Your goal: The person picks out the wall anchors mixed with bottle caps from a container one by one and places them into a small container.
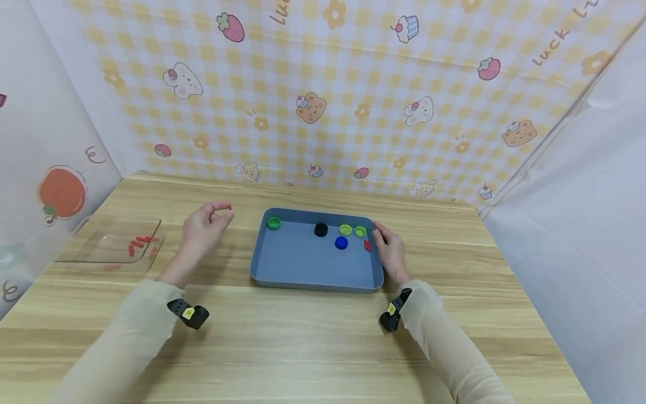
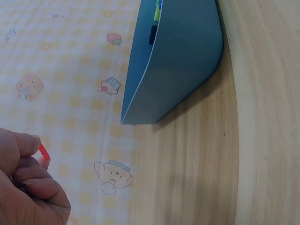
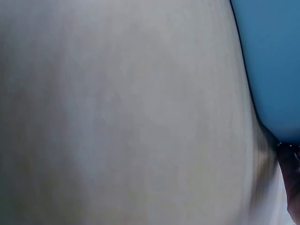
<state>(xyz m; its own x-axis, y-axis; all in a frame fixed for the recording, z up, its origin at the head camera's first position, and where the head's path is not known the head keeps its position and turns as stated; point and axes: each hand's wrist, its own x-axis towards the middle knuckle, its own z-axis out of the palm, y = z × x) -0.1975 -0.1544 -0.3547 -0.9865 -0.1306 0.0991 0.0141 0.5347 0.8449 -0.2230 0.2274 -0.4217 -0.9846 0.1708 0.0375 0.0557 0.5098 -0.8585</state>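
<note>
My left hand (image 1: 207,223) is raised left of the blue-grey tray (image 1: 313,285), pinching a small red stick-like piece (image 2: 44,152) between thumb and forefinger. My right hand (image 1: 390,249) grips the tray's right wall, with fingers at the rim; in the right wrist view only a dark bit of the hand shows beside the tray wall (image 3: 276,70). Inside the tray lie a green bottle cap (image 1: 274,223), a black cap (image 1: 321,229), a blue cap (image 1: 341,243) and two yellow-green caps (image 1: 360,232). Another red piece (image 1: 367,245) lies by the tray's right wall.
A clear plastic box (image 1: 101,261) stands at the table's left, with several red pieces (image 1: 137,244) in it. The wooden table (image 1: 282,348) meets a checked cloth backdrop (image 1: 282,157) behind the tray, and white cloth hangs at both sides.
</note>
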